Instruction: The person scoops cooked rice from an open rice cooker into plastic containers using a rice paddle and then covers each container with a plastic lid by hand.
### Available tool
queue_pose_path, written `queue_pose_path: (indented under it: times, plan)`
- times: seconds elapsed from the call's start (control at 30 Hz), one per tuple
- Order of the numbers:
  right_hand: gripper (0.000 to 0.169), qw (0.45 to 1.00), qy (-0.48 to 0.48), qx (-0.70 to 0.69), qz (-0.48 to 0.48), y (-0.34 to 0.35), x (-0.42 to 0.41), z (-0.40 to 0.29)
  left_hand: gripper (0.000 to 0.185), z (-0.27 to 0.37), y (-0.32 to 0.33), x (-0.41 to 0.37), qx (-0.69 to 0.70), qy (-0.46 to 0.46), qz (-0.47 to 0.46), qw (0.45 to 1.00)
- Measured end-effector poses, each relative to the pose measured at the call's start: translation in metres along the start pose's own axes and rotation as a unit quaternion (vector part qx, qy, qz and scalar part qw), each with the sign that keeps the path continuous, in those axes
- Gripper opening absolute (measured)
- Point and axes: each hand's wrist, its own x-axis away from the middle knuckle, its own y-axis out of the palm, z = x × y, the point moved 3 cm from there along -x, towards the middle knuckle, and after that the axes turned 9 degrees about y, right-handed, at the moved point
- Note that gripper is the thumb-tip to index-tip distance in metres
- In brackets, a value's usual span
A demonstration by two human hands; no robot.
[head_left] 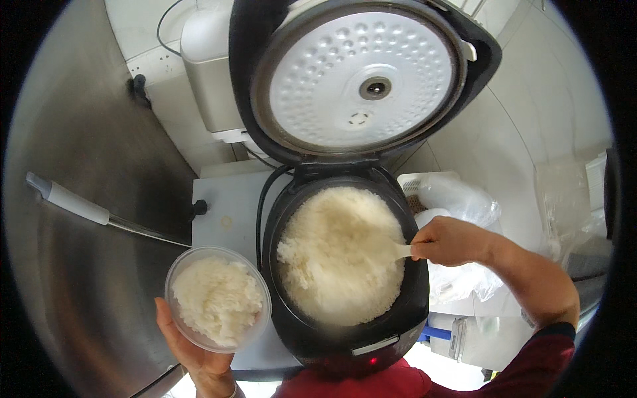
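Cooked white rice (343,258) fills the pot of a black rice cooker (418,308), whose lid (318,114) is raised. My right hand (443,241) grips the pale handle of a rice paddle (404,250) at the pot's right rim; the paddle's blade is blurred or hidden in the rice. To the left of the cooker, my left hand (199,353) holds a round clear plastic container (169,303) from below, with a mound of rice (219,301) in it.
A stainless steel surface with a long handle (79,204) stands at the left. The cooker rests on a light grey top (229,199). Plastic bags (463,199) and a white basket (410,184) lie to its right. A black cable (262,214) runs along its left side.
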Motion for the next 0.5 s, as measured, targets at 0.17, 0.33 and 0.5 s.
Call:
queue_pose_path:
  times: [0.17, 0.33, 0.5]
  plan:
    - [0.033, 0.981, 0.058, -0.164, -0.087, 0.017, -0.02, -0.003, 0.077, -0.005, -0.001, -0.008, -0.007, 0.003, 0.011, 1.0]
    - [0.034, 0.974, 0.001, -0.209, -0.087, 0.023, -0.026, -0.006, 0.079, -0.006, 0.004, -0.003, -0.039, -0.031, -0.098, 0.994]
    - [0.031, 0.965, -0.026, -0.255, -0.064, 0.023, -0.016, -0.005, 0.075, -0.005, 0.011, 0.005, 0.06, -0.08, -0.092, 0.991]
